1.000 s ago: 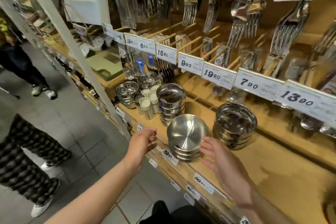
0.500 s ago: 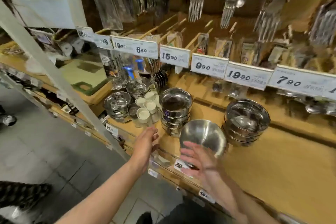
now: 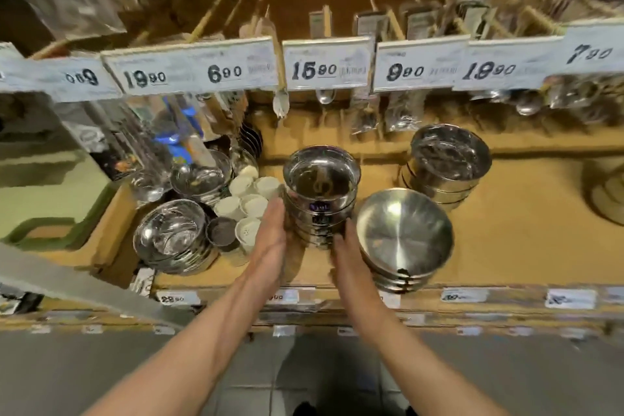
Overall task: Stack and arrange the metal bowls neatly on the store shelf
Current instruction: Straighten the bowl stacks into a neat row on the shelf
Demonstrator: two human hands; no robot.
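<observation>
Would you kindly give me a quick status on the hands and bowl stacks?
Left hand and right hand open, flanking middle bowl stack. Wide bowl stack close right; white cups crowd left.

Warm, fairly bright store light from overhead, glare spots inside the steel bowls (image 3: 403,236). Whole frame's motion-blurred, fisheye bending the price tags (image 3: 326,66) at the edges.

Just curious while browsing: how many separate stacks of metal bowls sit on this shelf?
5 clear stacks: centre stack between both hands, wide stack front right, back-right stack, front-left stack, back-left stack. More may hide at the blurred right edge.
</observation>
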